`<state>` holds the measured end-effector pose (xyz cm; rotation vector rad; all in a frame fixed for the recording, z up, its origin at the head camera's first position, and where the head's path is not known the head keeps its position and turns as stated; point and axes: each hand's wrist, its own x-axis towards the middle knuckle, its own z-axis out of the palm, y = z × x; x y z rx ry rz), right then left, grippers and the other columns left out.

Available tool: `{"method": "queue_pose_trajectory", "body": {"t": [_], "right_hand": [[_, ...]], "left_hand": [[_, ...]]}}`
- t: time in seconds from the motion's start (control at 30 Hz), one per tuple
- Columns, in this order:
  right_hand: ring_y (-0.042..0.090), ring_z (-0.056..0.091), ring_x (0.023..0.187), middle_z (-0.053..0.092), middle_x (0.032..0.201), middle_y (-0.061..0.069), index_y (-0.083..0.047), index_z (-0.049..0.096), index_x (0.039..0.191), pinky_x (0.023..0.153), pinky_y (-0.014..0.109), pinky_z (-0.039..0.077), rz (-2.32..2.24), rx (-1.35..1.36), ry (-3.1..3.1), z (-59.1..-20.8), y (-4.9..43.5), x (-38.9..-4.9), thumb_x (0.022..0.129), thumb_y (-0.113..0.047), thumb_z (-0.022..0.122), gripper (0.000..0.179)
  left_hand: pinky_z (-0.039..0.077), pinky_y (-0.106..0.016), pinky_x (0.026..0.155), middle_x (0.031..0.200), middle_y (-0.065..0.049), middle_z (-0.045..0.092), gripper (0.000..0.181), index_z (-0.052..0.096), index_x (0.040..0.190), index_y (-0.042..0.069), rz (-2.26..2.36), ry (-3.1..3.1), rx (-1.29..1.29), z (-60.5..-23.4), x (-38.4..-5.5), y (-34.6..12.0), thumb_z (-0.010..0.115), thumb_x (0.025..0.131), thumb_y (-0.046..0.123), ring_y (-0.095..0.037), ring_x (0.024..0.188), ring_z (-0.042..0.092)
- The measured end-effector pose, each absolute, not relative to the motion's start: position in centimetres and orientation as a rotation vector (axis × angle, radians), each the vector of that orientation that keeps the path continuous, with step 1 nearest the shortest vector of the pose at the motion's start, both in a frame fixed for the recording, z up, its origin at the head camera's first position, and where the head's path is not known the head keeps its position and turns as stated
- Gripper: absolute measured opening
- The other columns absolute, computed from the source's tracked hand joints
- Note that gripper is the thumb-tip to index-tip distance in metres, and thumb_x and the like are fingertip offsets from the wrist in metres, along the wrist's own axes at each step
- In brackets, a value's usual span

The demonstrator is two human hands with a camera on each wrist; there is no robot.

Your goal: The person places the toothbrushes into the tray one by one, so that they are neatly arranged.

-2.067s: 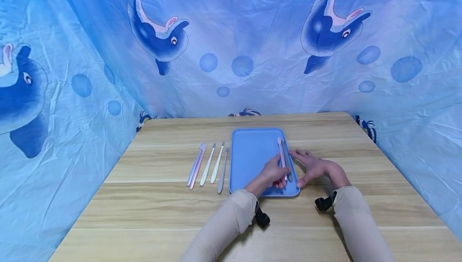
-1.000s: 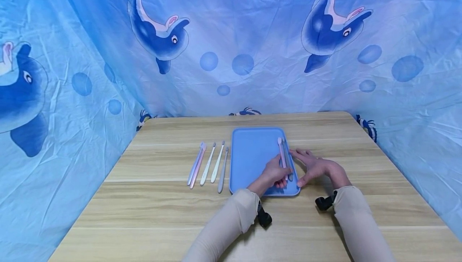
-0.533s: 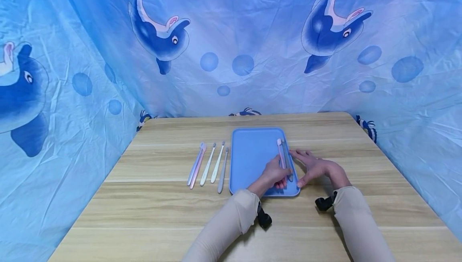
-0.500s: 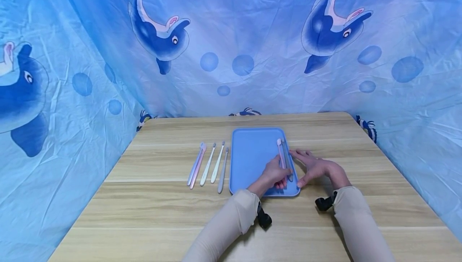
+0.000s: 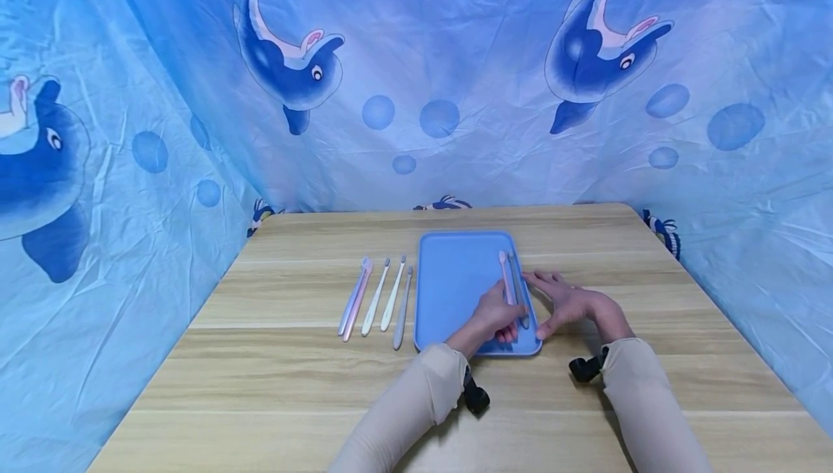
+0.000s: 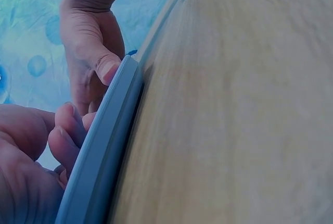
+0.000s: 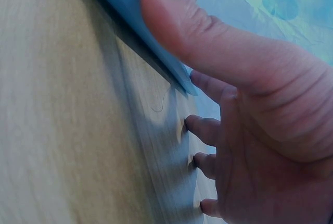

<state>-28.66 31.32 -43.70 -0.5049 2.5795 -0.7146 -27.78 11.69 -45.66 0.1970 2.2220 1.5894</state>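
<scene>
Inside the blue tray (image 5: 455, 270), my left hand (image 5: 494, 312) pinches a pink toothbrush (image 5: 505, 275) by its handle, part of which the fingers cover. A grey toothbrush (image 5: 517, 285) lies just to its right, along the tray's right side. My right hand (image 5: 570, 304) spreads around that side, its thumb at the tray's rim near the front corner. In the right wrist view the thumb (image 7: 179, 23) touches the tray edge (image 7: 151, 52) and the other fingers reach down to the table. The left wrist view hides the toothbrushes behind the tray wall (image 6: 99, 146).
Left of the tray, several toothbrushes lie on the wooden table (image 5: 273, 379): a purple one (image 5: 351, 304) and a pink one (image 5: 357, 303) close together, two pale ones and a grey one (image 5: 401, 314). A blue dolphin-print curtain (image 5: 416, 61) surrounds the table's back and sides.
The head of the pink toothbrush has shifted very slightly left, away from the grey one. Both hands stay nearly in the same place.
</scene>
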Motion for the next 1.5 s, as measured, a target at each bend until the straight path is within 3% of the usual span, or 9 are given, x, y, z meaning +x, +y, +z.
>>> {"method": "queue_pose_trajectory", "body": {"t": [0.2, 0.47, 1.0, 1.5], "right_hand": [[0.063, -0.002, 0.147, 0.005, 0.163, 0.034, -0.008, 0.012, 0.161, 0.105, 0.088, 0.010, -0.704, -0.551, 2.585, -43.6, 31.3, -28.6, 0.069, -0.059, 0.084, 0.127], [0.066, -0.001, 0.145, 0.004, 0.163, 0.035, -0.005, 0.012, 0.160, 0.104, 0.089, 0.011, -0.694, -0.565, 2.601, -43.4, 31.2, -28.5, 0.069, -0.059, 0.084, 0.128], [0.062, -0.001, 0.147, 0.006, 0.164, 0.032, -0.009, 0.013, 0.161, 0.106, 0.087, 0.009, -0.690, -0.515, 2.600, -43.4, 31.2, -28.6, 0.067, -0.059, 0.085, 0.128], [0.060, -0.003, 0.149, 0.004, 0.165, 0.030, -0.014, 0.012, 0.162, 0.109, 0.085, 0.008, -0.686, -0.473, 2.598, -43.7, 31.1, -28.8, 0.065, -0.059, 0.086, 0.130]], "left_hand": [[0.036, -0.022, 0.028, 0.045, -0.003, 0.053, 0.064, 0.038, 0.150, 0.014, 1.609, 2.206, 0.220, -45.1, -27.4, 11.5, 0.066, 0.093, 0.011, -0.011, 0.029, 0.045], [0.037, -0.023, 0.030, 0.045, -0.003, 0.054, 0.085, 0.016, 0.162, 0.016, 1.621, 2.171, 0.243, -43.5, -27.1, 10.9, 0.067, 0.094, 0.019, -0.011, 0.030, 0.044], [0.039, -0.023, 0.033, 0.049, -0.003, 0.057, 0.080, 0.022, 0.161, 0.029, 1.630, 2.195, 0.230, -40.6, -27.3, 6.6, 0.068, 0.095, 0.030, -0.012, 0.033, 0.046], [0.040, -0.022, 0.034, 0.048, -0.001, 0.058, 0.084, 0.017, 0.162, 0.024, 1.708, 2.187, 0.218, -40.2, -28.7, 1.2, 0.067, 0.095, 0.032, -0.010, 0.033, 0.048]]}}
